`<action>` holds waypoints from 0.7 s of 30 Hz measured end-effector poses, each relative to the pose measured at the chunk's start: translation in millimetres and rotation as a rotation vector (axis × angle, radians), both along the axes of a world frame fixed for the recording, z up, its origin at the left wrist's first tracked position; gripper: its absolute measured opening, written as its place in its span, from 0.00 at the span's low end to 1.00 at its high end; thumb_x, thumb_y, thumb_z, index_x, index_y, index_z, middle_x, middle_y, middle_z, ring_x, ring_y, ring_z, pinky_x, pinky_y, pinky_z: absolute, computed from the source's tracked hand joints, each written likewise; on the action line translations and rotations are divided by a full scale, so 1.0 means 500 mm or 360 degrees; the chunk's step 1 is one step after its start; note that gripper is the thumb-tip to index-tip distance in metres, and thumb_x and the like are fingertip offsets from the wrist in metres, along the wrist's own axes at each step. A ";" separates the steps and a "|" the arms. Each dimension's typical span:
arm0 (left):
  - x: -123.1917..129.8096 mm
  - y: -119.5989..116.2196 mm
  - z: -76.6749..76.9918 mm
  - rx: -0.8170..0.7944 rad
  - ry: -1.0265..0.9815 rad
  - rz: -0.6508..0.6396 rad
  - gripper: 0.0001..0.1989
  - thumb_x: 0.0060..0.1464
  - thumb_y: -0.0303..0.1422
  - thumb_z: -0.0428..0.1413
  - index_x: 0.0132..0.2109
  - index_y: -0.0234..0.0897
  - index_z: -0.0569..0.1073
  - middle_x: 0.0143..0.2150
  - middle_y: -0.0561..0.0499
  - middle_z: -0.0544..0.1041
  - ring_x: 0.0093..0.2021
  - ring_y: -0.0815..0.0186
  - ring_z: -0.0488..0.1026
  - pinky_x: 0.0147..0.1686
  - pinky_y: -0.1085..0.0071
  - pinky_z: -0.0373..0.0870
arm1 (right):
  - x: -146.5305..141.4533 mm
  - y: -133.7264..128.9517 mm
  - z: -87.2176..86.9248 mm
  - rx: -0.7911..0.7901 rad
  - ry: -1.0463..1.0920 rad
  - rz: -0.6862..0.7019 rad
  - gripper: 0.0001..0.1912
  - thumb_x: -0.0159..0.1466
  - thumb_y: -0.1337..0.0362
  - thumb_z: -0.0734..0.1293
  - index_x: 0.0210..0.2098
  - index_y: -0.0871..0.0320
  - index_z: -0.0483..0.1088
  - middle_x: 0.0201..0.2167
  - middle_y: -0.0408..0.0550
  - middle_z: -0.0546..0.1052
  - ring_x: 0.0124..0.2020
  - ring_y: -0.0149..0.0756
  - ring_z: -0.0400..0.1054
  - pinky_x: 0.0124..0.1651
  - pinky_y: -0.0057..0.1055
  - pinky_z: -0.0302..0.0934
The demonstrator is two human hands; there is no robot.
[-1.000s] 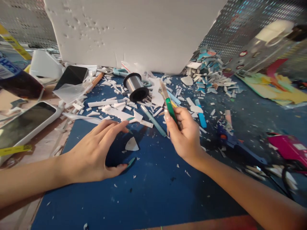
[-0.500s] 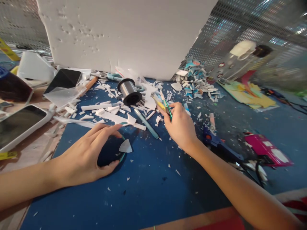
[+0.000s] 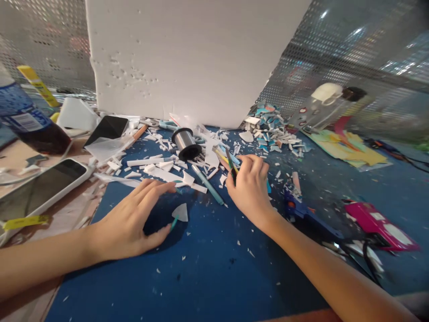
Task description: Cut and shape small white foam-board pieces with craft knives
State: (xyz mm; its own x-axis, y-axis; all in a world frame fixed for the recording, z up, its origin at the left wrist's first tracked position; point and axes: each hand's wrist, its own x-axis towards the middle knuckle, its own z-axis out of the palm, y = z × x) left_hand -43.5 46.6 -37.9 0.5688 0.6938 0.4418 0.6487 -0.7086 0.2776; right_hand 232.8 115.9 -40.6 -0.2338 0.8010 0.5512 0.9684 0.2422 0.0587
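Green-handled, a craft knife [image 3: 232,166] is pinched in the curled fingers of the right hand [image 3: 250,190], held low over the scraps near the blue mat's [image 3: 214,268] far edge. A small white fan-shaped piece [image 3: 181,212] is framed, mid-mat, between the spread thumb and fingers of the left hand [image 3: 130,223]. Already cut free, it looks flat, with one curved edge; further trimming cannot be judged. White offcuts [image 3: 157,161] are strewn beyond it.
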 end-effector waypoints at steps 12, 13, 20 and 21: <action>-0.049 0.162 0.007 0.0177 0.0206 0.0520 0.16 0.63 0.27 0.49 0.57 0.28 0.62 0.53 0.35 0.74 0.59 0.47 0.67 0.57 0.47 0.66 | -0.016 -0.004 0.004 0.0308 0.0235 0.0479 0.14 0.60 0.74 0.59 0.46 0.61 0.58 0.43 0.59 0.64 0.46 0.50 0.60 0.48 0.50 0.62; -0.044 0.180 0.009 0.0141 0.0213 0.0517 0.18 0.62 0.26 0.51 0.58 0.28 0.62 0.52 0.36 0.75 0.58 0.49 0.68 0.59 0.46 0.64 | -0.018 -0.006 0.002 0.0291 0.0258 0.0501 0.14 0.61 0.74 0.59 0.46 0.60 0.58 0.43 0.59 0.64 0.46 0.50 0.60 0.48 0.50 0.62; 0.010 0.297 0.002 -0.0127 0.0286 0.0455 0.17 0.63 0.37 0.56 0.56 0.35 0.69 0.55 0.44 0.72 0.49 0.58 0.74 0.47 0.56 0.75 | -0.024 -0.017 -0.004 0.0175 0.0363 0.0565 0.16 0.60 0.74 0.59 0.47 0.60 0.59 0.44 0.58 0.64 0.48 0.50 0.60 0.49 0.49 0.62; 0.017 0.304 0.001 -0.0157 0.0295 0.0419 0.17 0.63 0.37 0.56 0.56 0.35 0.69 0.55 0.43 0.72 0.49 0.58 0.74 0.47 0.56 0.75 | -0.025 -0.018 -0.004 0.0162 0.0366 0.0571 0.16 0.60 0.74 0.59 0.48 0.59 0.60 0.44 0.58 0.64 0.48 0.50 0.60 0.48 0.49 0.63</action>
